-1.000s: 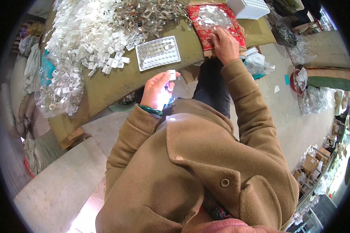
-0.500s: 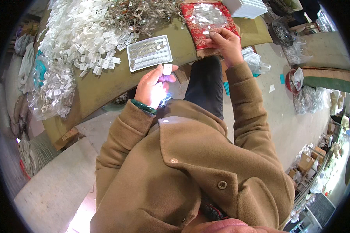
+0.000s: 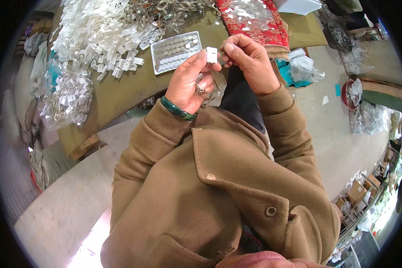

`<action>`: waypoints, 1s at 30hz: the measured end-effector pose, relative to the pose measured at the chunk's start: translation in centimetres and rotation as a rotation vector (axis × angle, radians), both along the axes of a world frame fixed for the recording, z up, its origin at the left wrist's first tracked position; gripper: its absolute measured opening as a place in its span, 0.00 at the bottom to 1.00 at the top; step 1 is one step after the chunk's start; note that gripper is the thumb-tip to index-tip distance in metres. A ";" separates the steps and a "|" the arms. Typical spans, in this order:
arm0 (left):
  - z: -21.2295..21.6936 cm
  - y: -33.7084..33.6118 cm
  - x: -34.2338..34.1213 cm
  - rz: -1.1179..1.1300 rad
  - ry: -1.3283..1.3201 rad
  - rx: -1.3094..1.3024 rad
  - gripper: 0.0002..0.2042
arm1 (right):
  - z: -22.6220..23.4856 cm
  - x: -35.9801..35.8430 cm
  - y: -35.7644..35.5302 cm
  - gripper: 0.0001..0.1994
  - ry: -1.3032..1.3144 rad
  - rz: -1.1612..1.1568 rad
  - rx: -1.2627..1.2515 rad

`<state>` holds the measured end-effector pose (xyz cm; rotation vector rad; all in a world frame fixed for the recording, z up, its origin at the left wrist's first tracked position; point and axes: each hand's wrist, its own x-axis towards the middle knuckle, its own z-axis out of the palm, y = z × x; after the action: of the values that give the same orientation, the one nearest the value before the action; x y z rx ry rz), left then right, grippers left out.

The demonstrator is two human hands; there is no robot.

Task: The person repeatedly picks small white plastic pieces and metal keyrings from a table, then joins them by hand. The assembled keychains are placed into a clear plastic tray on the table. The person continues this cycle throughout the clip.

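My left hand (image 3: 188, 84), with a green bangle at the wrist, holds a small white plastic casing (image 3: 211, 55) upright between thumb and fingers. A dark slot shows in its face. A small metallic thing (image 3: 200, 89) lies against the curled fingers of that hand; its kind is unclear. Close on the casing's right side is my right hand (image 3: 253, 64), thumb and forefinger pinched together. Whatever sits in that pinch is too small to make out. Just beyond my left hand, a white tray (image 3: 154, 61) with rows of silver coin cells (image 3: 174, 48) rests on the table.
A big heap of white plastic casings (image 3: 94, 35) covers the table's far left, beside a tangle of small brownish pieces (image 3: 165, 13). Red patterned cloth (image 3: 279, 38) with clear bits lies far right. A clear bag of parts (image 3: 69, 100) hangs at the left edge.
My right hand has come left and nearer from over the red cloth to the casing. My left hand has moved right and slightly up with the casing; the bright glare on it is gone.
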<state>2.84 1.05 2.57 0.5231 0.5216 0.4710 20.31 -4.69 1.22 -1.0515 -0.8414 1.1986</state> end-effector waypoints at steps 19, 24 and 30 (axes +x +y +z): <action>-1.9 0.3 -2.8 0.157 0.077 -0.060 0.13 | 0.3 -4.5 0.3 0.08 -0.885 -0.249 0.226; -2.2 0.4 -3.3 0.172 0.070 -0.037 0.14 | 0.0 -5.4 0.4 0.08 -0.641 -0.181 0.072; -1.7 0.3 -4.0 0.156 0.051 -0.107 0.12 | 0.0 -6.1 0.9 0.09 -0.179 -0.175 0.060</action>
<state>-1.17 1.31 0.83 0.3937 0.6363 0.5765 14.19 -3.81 1.20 -1.1702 -0.8980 0.9368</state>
